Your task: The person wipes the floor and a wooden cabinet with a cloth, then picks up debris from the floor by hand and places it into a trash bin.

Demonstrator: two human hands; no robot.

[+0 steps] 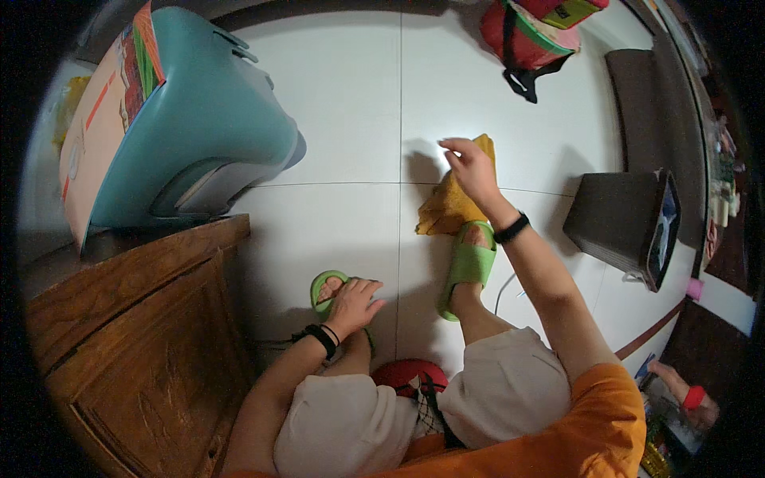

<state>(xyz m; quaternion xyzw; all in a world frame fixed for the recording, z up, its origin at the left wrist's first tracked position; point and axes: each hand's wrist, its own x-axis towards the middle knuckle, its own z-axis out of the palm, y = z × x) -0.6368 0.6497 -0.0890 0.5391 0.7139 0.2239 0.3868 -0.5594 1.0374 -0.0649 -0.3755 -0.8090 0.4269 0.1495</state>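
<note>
My right hand (472, 170) is raised above a crumpled mustard-yellow cloth (448, 209) on the tiled floor; its thumb and forefinger are bent, with nothing seen between them. The cloth lies just beyond the toe of a green slipper (477, 263) on my right foot. My left hand (355, 305) hovers over the other green slipper (323, 287), fingers apart and holding nothing. Both wrists wear black bands. Beneath me is a red round seat (412, 375), partly hidden by my legs.
To the left stand a wooden cabinet (155, 352) and a large teal plastic item (203, 107). A dark grey bin (615, 212) is at the right. A red stool-like object (520, 39) with black straps is at the far side. Another person's hand (675, 379) shows at the lower right.
</note>
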